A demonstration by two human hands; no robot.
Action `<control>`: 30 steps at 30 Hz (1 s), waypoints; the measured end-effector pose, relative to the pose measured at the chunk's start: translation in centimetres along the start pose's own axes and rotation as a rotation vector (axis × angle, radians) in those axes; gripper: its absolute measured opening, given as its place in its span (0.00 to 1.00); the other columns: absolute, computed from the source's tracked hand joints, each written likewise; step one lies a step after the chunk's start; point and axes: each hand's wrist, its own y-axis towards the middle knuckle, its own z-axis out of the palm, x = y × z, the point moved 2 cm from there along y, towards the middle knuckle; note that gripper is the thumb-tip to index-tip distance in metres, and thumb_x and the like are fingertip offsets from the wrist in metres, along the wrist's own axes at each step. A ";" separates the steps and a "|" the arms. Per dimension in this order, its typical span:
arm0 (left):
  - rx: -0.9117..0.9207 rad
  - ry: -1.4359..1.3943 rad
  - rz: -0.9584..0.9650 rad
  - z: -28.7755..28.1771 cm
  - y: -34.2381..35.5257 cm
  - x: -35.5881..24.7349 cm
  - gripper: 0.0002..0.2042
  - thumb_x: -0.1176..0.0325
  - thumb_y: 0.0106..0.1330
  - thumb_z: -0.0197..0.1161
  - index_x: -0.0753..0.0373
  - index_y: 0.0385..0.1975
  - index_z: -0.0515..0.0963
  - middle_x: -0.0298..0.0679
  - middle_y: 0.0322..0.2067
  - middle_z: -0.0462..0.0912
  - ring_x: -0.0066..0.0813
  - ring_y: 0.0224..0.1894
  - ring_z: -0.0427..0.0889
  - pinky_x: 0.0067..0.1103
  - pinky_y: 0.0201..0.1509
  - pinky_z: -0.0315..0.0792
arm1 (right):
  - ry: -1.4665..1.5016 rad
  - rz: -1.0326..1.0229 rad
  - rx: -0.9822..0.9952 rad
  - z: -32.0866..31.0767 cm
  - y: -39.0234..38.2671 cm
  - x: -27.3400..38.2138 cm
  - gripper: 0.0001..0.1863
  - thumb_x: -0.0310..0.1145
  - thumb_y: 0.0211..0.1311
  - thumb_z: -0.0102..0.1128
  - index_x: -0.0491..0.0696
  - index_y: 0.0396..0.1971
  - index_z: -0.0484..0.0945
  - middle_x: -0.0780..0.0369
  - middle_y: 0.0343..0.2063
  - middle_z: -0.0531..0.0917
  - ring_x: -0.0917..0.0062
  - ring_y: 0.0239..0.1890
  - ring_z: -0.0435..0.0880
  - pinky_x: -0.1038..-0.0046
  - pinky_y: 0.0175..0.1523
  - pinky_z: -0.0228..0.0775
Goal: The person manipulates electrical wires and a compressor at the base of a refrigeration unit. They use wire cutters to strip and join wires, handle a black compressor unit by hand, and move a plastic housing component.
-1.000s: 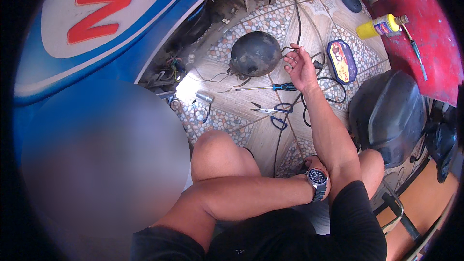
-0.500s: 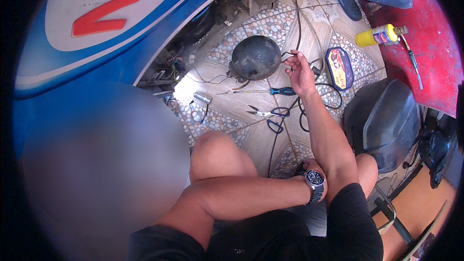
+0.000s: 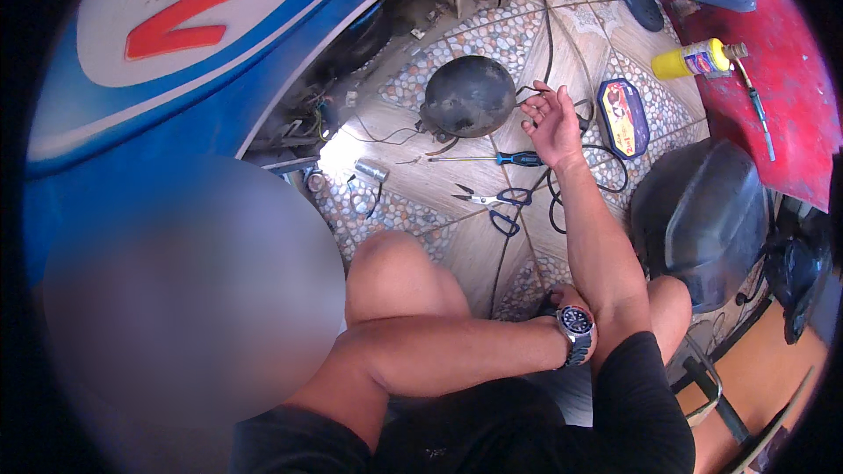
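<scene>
Compressor (image 3: 471, 96), black and domed, sits on the tiled floor (image 3: 470, 250), with a thin tube (image 3: 525, 89) at its right side. Right of the compressor, the right grip (image 3: 555, 127) is palm up at the tube's end, fingers loosely curled; whether they pinch the tube cannot be told. Just on the compressor's near side lies a screwdriver (image 3: 518, 159), then scissors (image 3: 483, 200), blades parted. Left of and nearer than the compressor is a metal cylinder (image 3: 371, 169); to its right, past the hand, a box (image 3: 623, 118). Left grip (image 3: 566, 296), well nearer than the compressor, is mostly hidden by the right arm (image 3: 601, 228), its state unclear
</scene>
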 end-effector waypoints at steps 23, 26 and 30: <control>-0.034 0.045 -0.002 -0.5 -1.0 0.0 0.26 0.58 0.66 0.56 0.53 0.66 0.71 0.40 0.66 0.72 0.44 0.66 0.71 0.55 0.63 0.62 | -0.137 -0.099 -0.068 -0.8 0.9 -0.6 0.20 0.51 0.72 0.53 0.52 0.51 0.76 0.70 0.32 0.80 0.81 0.41 0.75 0.72 0.46 0.62; -0.046 0.005 0.010 -0.4 -0.3 0.2 0.26 0.58 0.66 0.56 0.52 0.66 0.71 0.39 0.66 0.72 0.44 0.66 0.71 0.55 0.62 0.62 | -0.143 -0.084 -0.066 -0.9 0.9 -0.5 0.22 0.53 0.71 0.53 0.52 0.52 0.76 0.70 0.33 0.80 0.81 0.41 0.75 0.72 0.45 0.62; 0.016 0.018 -0.025 -1.0 -0.9 0.1 0.26 0.58 0.66 0.56 0.51 0.66 0.71 0.38 0.67 0.71 0.43 0.67 0.70 0.55 0.63 0.62 | -0.058 -0.017 0.005 -0.3 0.2 -0.1 0.25 0.56 0.70 0.53 0.52 0.54 0.75 0.69 0.34 0.81 0.80 0.42 0.76 0.72 0.45 0.63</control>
